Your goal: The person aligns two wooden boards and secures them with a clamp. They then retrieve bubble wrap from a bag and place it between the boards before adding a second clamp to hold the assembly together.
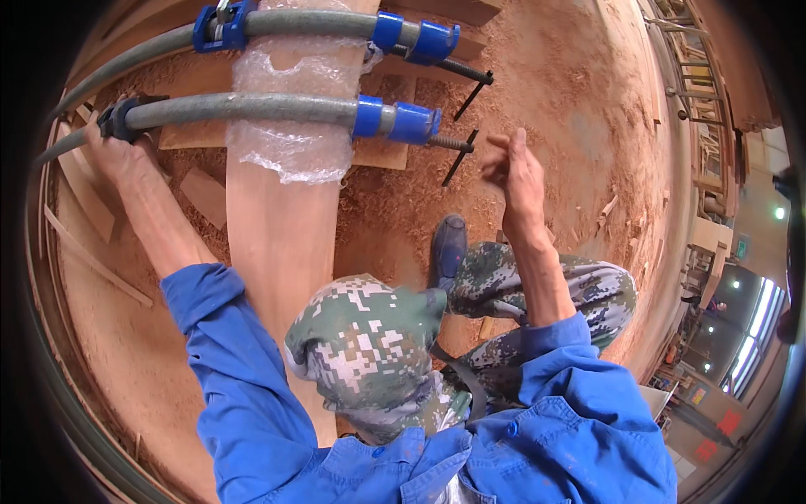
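Note:
A grey pipe clamp with blue fittings lies across a long wooden board, where clear plastic wrap covers the wood. At its left end, my left hand is closed round the clamp's dark sliding jaw. My right hand is raised just right of the clamp's screw and black T-handle, apart from it. Its fingers are loosely bent and spread, with nothing seen in them. A second pipe clamp crosses the board farther away, with a blue jaw near its left part.
Wood shavings cover the brown floor. Loose wood offcuts and thin strips lie left of the board. My bent leg in camouflage trousers and a dark shoe are right of it. Wooden racks stand far right.

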